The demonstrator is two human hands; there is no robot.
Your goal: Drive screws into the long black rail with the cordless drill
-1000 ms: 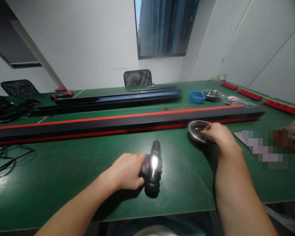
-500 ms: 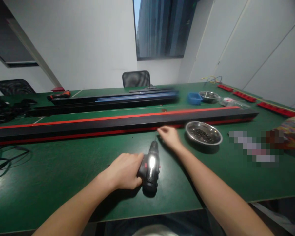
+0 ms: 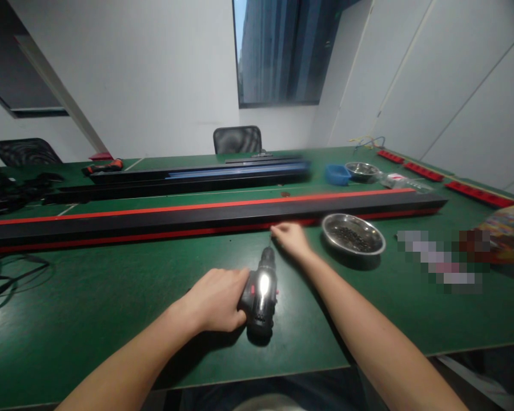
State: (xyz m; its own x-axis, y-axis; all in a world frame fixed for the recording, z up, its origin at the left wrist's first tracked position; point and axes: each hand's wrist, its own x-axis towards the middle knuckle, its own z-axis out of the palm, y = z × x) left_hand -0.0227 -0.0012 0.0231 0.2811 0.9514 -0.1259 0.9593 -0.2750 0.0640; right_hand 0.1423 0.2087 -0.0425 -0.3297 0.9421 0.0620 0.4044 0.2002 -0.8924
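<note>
My left hand (image 3: pixel 220 299) is wrapped round the grip of a black and silver cordless drill (image 3: pixel 262 297), which lies on its side with its bit pointing away from me. At the tip of the bit, the fingers of my right hand (image 3: pixel 292 240) are pinched together; whatever sits between them is too small to make out. Just beyond the fingertips runs a long black bar with red edges (image 3: pixel 188 219), lying across the table. Right of my right hand stands a steel bowl (image 3: pixel 377 248) with many small dark screws inside.
On the green table (image 3: pixel 111 319), more long black bars (image 3: pixel 205 184) lie farther back. A blue tray (image 3: pixel 337 176) and a second steel bowl (image 3: pixel 362 170) stand at the back right. Black cables (image 3: pixel 17 274) lie at left, a colourful bag (image 3: pixel 508 231) at right.
My right hand has shifted slightly left, its fingertips staying by the drill bit. The drill and my left hand have barely moved.
</note>
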